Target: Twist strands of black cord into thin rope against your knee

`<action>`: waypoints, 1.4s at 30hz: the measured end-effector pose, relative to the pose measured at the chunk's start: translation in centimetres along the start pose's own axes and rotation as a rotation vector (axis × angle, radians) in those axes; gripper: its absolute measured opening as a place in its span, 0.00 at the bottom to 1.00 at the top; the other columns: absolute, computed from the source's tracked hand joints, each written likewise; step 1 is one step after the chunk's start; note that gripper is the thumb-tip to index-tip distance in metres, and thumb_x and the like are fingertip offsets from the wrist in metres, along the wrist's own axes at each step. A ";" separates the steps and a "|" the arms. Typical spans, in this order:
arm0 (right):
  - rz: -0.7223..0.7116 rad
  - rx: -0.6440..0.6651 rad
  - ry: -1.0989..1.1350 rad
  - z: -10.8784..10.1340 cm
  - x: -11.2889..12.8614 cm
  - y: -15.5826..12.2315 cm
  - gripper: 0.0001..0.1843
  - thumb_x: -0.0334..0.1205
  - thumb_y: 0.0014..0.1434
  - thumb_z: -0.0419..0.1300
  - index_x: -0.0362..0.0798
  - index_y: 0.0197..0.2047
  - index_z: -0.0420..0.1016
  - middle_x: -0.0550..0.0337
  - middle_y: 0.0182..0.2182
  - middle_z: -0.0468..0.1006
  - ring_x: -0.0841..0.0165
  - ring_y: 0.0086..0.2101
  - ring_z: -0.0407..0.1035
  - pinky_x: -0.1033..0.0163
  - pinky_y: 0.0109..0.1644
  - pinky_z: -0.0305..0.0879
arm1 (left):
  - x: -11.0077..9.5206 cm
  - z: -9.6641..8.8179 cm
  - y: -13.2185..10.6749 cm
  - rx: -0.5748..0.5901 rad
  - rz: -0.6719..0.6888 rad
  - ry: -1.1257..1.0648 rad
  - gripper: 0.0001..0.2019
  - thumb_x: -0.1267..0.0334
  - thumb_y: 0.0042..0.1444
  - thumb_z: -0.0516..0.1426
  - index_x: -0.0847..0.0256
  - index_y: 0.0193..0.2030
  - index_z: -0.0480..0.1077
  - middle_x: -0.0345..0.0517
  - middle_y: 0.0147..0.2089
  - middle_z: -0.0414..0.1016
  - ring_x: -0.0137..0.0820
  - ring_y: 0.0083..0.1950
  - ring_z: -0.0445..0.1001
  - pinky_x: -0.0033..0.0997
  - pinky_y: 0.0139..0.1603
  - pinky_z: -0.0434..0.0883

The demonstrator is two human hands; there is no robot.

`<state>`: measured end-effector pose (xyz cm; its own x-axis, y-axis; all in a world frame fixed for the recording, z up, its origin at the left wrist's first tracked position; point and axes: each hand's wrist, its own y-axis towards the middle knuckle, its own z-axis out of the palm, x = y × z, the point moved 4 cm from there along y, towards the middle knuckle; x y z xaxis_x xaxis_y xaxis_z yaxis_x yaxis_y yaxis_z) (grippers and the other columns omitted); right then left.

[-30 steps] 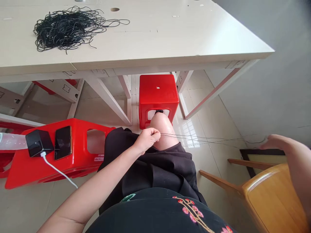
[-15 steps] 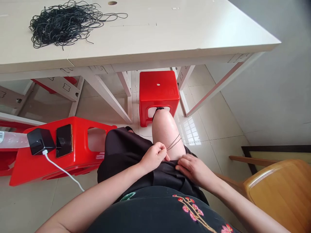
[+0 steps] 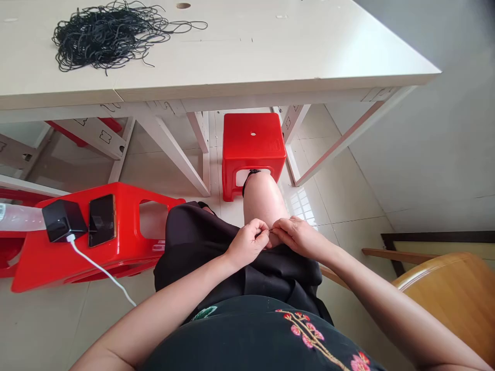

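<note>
My left hand and my right hand meet above my bare thigh, fingertips almost touching. Each pinches a thin dark cord, of which only a short piece shows between the fingers. The rest of it is hidden by my hands. Below them the black skirt lies bunched over my lap. A tangled heap of black cords rests on the white table in front of me, with a loop stretching out to its right.
The white table's front edge runs across ahead of my knee. A red stool stands under it. To my left, another red stool bears a phone and a black charger with a white cable. A wooden chair is at right.
My right hand has moved from the skirt's edge up and left to the left hand and now pinches the cord. The cord loop that stretched across my thigh no longer shows there.
</note>
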<state>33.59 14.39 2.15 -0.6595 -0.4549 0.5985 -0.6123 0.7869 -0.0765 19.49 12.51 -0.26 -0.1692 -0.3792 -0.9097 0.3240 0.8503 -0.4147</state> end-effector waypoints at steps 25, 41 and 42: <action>0.287 -0.663 0.000 -2.3 -2.7 0.2 0.21 0.45 0.64 0.45 0.50 0.56 0.67 0.48 0.61 0.61 0.59 0.62 0.52 0.43 0.63 0.54 | 1.4 -0.7 1.1 -0.067 -0.113 -0.023 0.04 0.62 0.52 0.53 0.60 0.30 0.63 0.38 0.22 0.72 0.25 0.25 0.68 0.26 0.31 0.64; 0.345 -0.411 -0.136 3.6 -1.8 3.4 0.33 0.54 0.65 0.38 0.57 0.69 0.32 0.55 0.69 0.29 0.53 0.66 0.25 0.36 0.64 0.41 | 0.8 -3.1 1.5 0.049 -0.300 -0.142 0.07 0.62 0.48 0.58 0.63 0.30 0.67 0.37 0.25 0.66 0.20 0.25 0.61 0.20 0.24 0.55; 0.355 -0.413 -0.132 3.6 -1.7 3.3 0.33 0.53 0.65 0.39 0.57 0.69 0.31 0.55 0.69 0.29 0.53 0.66 0.25 0.35 0.63 0.42 | 0.8 -3.3 1.5 0.066 -0.299 -0.126 0.08 0.61 0.47 0.59 0.63 0.31 0.68 0.36 0.25 0.65 0.19 0.24 0.58 0.20 0.23 0.52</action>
<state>31.13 16.25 -2.03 -0.8592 -0.1600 0.4859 -0.1386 0.9871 0.0799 16.80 14.67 -1.53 -0.1509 -0.6544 -0.7409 0.3376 0.6703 -0.6608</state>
